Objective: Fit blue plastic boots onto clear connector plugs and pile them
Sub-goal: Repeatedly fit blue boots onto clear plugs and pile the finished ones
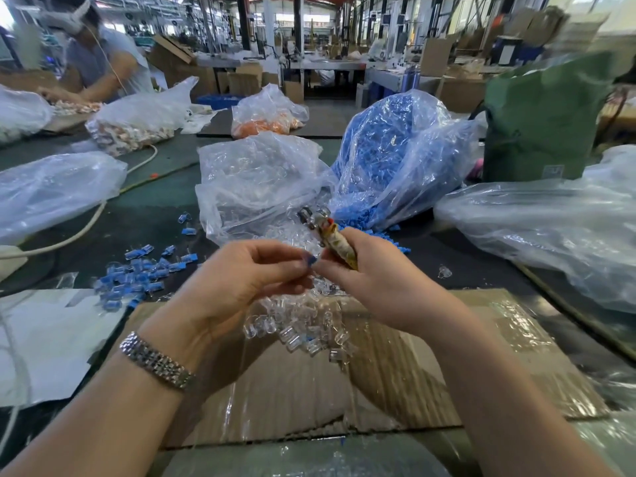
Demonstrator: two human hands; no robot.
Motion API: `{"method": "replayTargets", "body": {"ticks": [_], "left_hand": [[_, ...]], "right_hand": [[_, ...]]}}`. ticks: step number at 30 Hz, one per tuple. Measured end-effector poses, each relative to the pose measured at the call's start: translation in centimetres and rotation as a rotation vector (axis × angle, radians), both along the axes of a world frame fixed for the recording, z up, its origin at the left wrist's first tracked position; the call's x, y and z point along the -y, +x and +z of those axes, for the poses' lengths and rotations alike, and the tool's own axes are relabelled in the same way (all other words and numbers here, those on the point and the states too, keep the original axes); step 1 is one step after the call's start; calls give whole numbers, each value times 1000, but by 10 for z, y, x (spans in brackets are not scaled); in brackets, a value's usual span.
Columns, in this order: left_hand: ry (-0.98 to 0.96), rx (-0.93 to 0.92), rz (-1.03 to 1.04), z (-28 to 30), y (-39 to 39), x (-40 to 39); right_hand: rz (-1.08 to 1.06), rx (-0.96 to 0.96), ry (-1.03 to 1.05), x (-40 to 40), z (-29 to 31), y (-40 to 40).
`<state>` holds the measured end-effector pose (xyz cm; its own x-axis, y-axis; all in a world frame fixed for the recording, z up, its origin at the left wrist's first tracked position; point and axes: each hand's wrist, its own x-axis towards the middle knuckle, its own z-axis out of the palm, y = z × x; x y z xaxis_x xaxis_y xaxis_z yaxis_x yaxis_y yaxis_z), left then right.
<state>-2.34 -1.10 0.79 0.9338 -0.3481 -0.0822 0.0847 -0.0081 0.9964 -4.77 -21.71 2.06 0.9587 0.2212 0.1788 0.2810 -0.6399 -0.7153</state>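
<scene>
Both hands meet over the cardboard sheet (395, 380), fingertips almost touching. The left hand (241, 273) pinches something small between thumb and forefinger (too hidden to name), while the right hand (358, 266) nips a blue boot (311, 259) at its fingertips and wraps its remaining fingers round a patterned, stick-like tool (335, 241) with a metal tip. Just beneath them lies a glassy heap of clear connector plugs (299, 325), ridged and boxy, spilling from a crinkled transparent bag (254, 177). To the left on the dark counter (155, 204) sits the pile of finished plugs (137, 273), clear bodies capped in blue. Behind, a bulging bag of blue boots (395, 153) glistens, some leaking out at its mouth. A linked metal watch band (155, 363) circles the left wrist.
</scene>
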Motion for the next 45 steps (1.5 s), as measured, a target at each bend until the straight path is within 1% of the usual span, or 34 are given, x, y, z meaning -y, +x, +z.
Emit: {"method": "replayTargets", "body": {"ticks": [2, 4, 6, 7, 9, 10, 11, 13, 14, 16, 17, 20, 23, 25, 27, 29, 31, 32, 35, 38, 45], "left_hand": [[198, 128, 195, 4, 7, -17], [402, 259, 484, 4, 16, -39], [677, 335, 730, 5, 23, -60], [824, 348, 805, 5, 25, -69], [1109, 356, 861, 6, 25, -77], [1187, 380, 855, 6, 25, -76], [1195, 427, 812, 6, 24, -72], [1048, 483, 604, 5, 21, -60], [997, 460, 474, 3, 21, -53], [1017, 410, 279, -3, 20, -43], [1047, 411, 239, -7, 21, -40], [1106, 453, 246, -18, 22, -34], [1107, 480, 273, -23, 23, -28], [1112, 493, 284, -24, 22, -25], [1109, 498, 293, -24, 22, -25], [1070, 488, 320, -23, 22, -27], [992, 476, 357, -21, 23, -29], [948, 474, 374, -19, 23, -30], [805, 457, 390, -14, 21, -28], [608, 394, 343, -9, 18, -23], [187, 112, 182, -7, 15, -18]], "right_hand": [[-77, -24, -71, 7, -1, 1], [-141, -53, -248, 13, -2, 2], [-178, -81, -401, 15, -6, 3], [-183, -94, -446, 14, -7, 3], [-171, -117, -494, 10, -8, 3], [-162, -126, -503, 9, -8, 3], [-154, -136, -505, 7, -8, 3], [-137, -156, -515, 3, -9, 2], [-130, -167, -519, 2, -10, 3], [-119, -173, -521, 0, -12, 3], [-116, -165, -525, -1, -13, 3], [-116, -129, -542, -4, -15, 4], [-83, -122, -553, -8, -15, 3], [-64, -157, -443, -5, -12, 3], [-126, -170, -308, 5, -9, 7], [-279, -81, -304, 21, -9, 16], [-431, -25, -362, 37, -14, 25], [-458, -31, -386, 42, -17, 29], [-410, -81, -430, 44, -26, 34], [-388, -93, -481, 43, -30, 37], [-354, -100, -488, 43, -29, 37]]}}
